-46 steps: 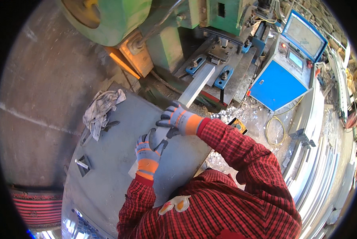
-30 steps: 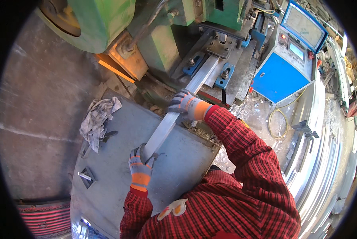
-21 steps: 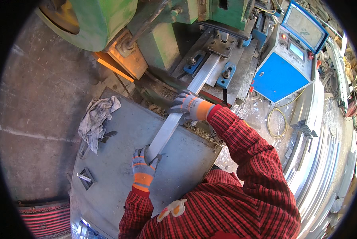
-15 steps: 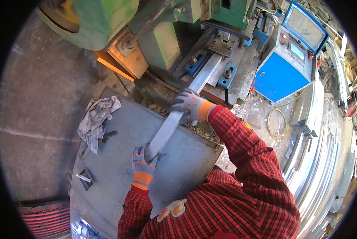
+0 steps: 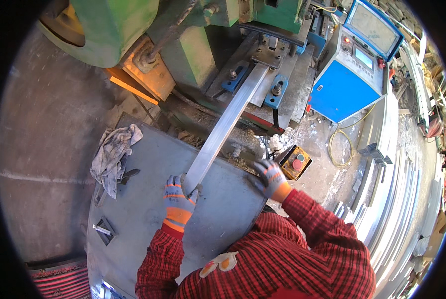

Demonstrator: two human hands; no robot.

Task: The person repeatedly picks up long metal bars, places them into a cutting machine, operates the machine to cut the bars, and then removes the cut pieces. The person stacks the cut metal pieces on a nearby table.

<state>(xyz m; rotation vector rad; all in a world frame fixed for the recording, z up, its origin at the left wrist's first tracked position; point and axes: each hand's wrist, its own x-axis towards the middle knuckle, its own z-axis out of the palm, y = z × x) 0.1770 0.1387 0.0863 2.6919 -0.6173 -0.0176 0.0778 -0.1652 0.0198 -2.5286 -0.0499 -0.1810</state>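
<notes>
A long silver metal bar (image 5: pixel 225 123) slants from the green press down to the near side of a grey table (image 5: pixel 148 164). Its far end lies in the die block (image 5: pixel 268 54) between two blue clamps. My left hand (image 5: pixel 180 200), in a grey and orange glove, is closed around the bar's near end. My right hand (image 5: pixel 271 180), gloved alike and a little blurred, is off the bar with its fingers stretched out and apart. It is next to a yellow button box (image 5: pixel 294 162) with a red and a green button; no contact with the buttons shows.
A dirty rag (image 5: pixel 114 154) and a small dark metal frame (image 5: pixel 105 230) lie on the table's left side. The green press (image 5: pixel 195 55) rises ahead. A blue control cabinet (image 5: pixel 343 88) stands at the far right, with long metal profiles (image 5: pixel 389 199) stacked below it.
My right hand has let go of the bar and moved down and right, beside the button box, which now shows. My left hand keeps its hold on the bar's end.
</notes>
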